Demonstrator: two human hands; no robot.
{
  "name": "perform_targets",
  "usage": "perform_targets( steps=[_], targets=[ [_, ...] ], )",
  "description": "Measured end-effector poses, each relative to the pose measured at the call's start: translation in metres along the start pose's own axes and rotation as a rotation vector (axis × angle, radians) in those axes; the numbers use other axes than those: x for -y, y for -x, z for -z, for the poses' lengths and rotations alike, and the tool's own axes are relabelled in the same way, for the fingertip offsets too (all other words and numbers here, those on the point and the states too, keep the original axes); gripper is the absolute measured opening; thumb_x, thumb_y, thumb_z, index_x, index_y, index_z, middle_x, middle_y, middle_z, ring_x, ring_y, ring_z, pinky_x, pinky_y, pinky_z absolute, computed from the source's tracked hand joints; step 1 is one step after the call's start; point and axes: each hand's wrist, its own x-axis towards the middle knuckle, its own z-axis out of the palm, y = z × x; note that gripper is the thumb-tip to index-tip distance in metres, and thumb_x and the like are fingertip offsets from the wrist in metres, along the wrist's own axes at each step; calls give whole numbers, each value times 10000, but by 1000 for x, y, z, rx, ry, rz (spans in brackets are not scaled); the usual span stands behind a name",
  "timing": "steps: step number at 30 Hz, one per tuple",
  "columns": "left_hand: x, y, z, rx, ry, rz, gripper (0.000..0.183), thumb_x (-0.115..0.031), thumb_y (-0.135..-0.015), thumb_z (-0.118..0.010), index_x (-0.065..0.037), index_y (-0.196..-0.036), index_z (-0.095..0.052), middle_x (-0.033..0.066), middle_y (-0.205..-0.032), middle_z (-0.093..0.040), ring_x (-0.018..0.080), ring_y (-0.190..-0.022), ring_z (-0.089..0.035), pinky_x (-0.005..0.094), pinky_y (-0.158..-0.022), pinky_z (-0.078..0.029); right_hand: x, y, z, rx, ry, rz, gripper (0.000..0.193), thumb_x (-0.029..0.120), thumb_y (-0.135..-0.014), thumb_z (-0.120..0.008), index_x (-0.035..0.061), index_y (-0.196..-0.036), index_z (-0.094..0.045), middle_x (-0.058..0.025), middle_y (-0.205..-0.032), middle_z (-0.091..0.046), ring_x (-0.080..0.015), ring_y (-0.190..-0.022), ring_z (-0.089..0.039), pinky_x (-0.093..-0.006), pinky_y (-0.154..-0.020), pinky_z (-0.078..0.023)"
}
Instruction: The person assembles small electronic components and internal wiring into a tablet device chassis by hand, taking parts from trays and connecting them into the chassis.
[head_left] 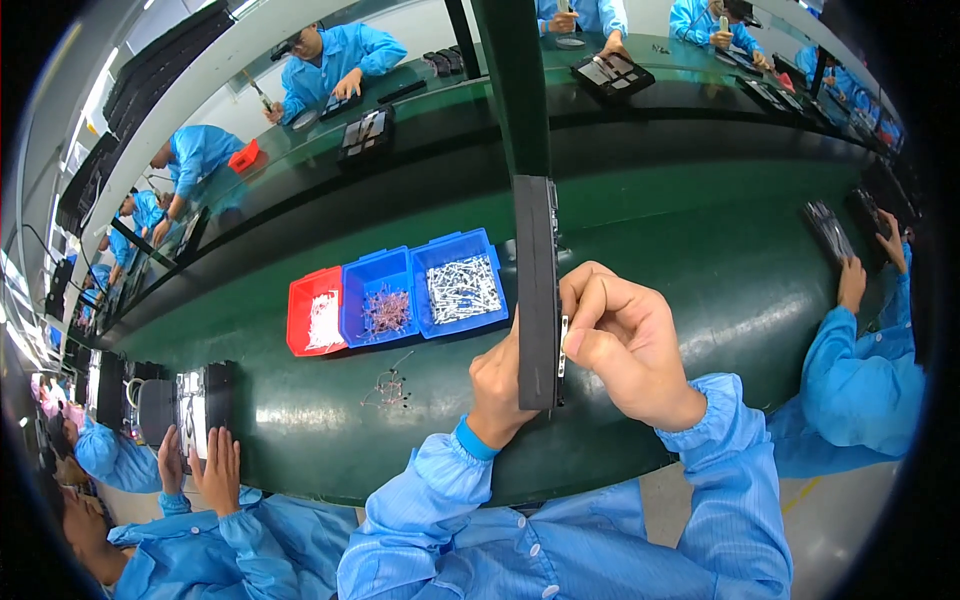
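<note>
Just between gripping left hand [495, 388] and pinched right fingers [592, 347], the upright black case [537, 300]

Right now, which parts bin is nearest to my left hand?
The rightmost blue bin, holding silvery pieces; the middle blue bin and red bin lie farther left.

Green table [330, 465], green post [515, 100] — person [338, 65] in blue opposite, far red bin [243, 156]

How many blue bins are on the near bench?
2: the middle bin, adjoining the red bin, and the right-hand bin. Others could be hidden behind the black device.
</note>
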Motion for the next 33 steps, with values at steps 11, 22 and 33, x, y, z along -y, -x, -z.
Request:
perform_targets(
  steps=[11,22,33],
  targets=[
    [1,3,-1,7,-6,0,528,-52,-741,-715,95,-1234,-595,206,-980,-708,279,-726,-719,334,-614,-563,5,0,0,3,37,-32,66,-23,-798,-619,-20,-760,-565,-80,-936,-516,-113,-848,-520,-261,-765,-455],
    [-6,-3,-2,-51,18,-11,368,-40,-733,-743,38,-1086,-669,206,-1116,-690,286,-792,-728,338,-635,-576,0,0,-2,-89,-137,-84,85,-41,-830,-613,-28,-904,-574,-70,-927,-595,-101,-853,-591,-262,-776,-504],
    [-1,2,-3,-17,-147,-108,630,-61,-743,-759,108,-1306,-532,129,-844,-726,229,-684,-717,306,-595,-559,8,0,3,-79,-108,-147,135,-52,-830,-603,-22,-953,-556,-65,-921,-598,-94,-853,-593,-254,-768,-512]
  ],
)
